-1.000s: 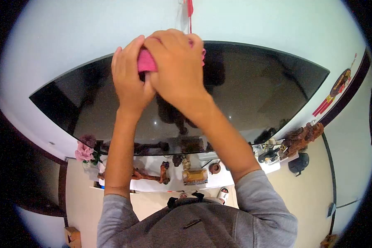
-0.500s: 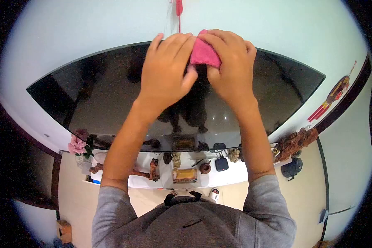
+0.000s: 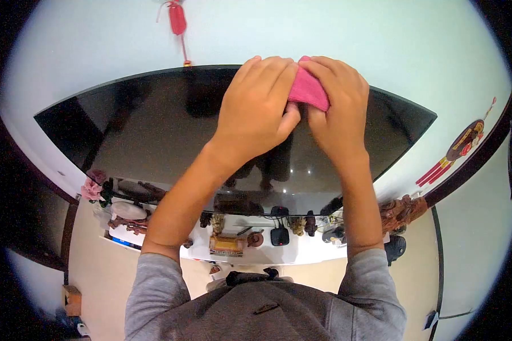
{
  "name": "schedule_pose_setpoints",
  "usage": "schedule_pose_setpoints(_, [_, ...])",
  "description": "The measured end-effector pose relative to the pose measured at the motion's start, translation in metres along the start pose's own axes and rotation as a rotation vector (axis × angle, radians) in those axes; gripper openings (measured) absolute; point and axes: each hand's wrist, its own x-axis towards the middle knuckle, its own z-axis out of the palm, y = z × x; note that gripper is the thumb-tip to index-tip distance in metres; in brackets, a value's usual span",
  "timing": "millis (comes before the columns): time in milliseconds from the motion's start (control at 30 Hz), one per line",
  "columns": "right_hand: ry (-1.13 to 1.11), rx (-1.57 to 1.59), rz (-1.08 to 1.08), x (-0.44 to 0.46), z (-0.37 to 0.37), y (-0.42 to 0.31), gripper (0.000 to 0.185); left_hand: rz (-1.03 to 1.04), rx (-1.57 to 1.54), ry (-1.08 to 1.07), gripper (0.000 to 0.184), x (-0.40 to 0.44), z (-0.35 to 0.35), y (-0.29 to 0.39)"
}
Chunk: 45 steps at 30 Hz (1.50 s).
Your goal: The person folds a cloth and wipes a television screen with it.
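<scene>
A pink cloth [image 3: 309, 92] is folded over the top edge of a wide black television [image 3: 159, 125], right of the screen's middle. My right hand [image 3: 341, 105] grips the cloth, its fingers over the top edge and its thumb in front of the screen. Close beside it, my left hand [image 3: 259, 105] curls over the same edge and pinches the cloth's left side between fingers and thumb. The fingertips of both hands are hidden behind the television.
Below the screen, a white cabinet [image 3: 261, 256] bears a yellow box [image 3: 226, 245], a black set-top box [image 3: 279, 236], small figurines and a wood carving [image 3: 403, 213]. Pink flowers [image 3: 91, 189] stand at left. A red ornament [image 3: 177, 20] hangs on the wall above.
Both hands and the cloth have moved right along the television's top edge. The camera view has shifted too, so the red wall ornament now appears further left and lower.
</scene>
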Motion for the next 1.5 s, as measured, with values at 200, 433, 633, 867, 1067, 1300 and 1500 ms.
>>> schedule_pose_setpoints(200, [0.004, 0.02, -0.003, -0.013, -0.031, 0.039, 0.046, -0.007, 0.011, 0.066, 0.064, 0.018, 0.041, 0.035])
schedule_pose_setpoints(433, [0.018, 0.096, -0.048, -0.01, -0.027, 0.04, 0.042, 0.068, -0.045, 0.078, 0.066, 0.023, 0.05, 0.035])
schedule_pose_setpoints(633, [0.031, 0.052, -0.042, 0.001, -0.006, 0.015, 0.037, 0.069, -0.031, 0.085, 0.06, 0.017, 0.036, 0.011])
schedule_pose_setpoints(867, [0.06, 0.015, -0.023, 0.024, 0.045, -0.053, 0.038, 0.043, -0.02, 0.063, 0.059, -0.015, -0.022, -0.044])
schedule_pose_setpoints(1067, [0.05, -0.004, 0.018, 0.053, 0.105, -0.133, 0.04, 0.041, -0.039, 0.061, 0.059, -0.049, -0.089, -0.116])
schedule_pose_setpoints(1300, [0.031, -0.038, 0.023, 0.076, 0.154, -0.206, 0.044, 0.005, -0.057, 0.048, 0.058, -0.086, -0.149, -0.176])
schedule_pose_setpoints(1500, [0.047, -0.003, 0.003, 0.086, 0.175, -0.234, 0.044, -0.013, -0.034, 0.047, 0.06, -0.101, -0.174, -0.197])
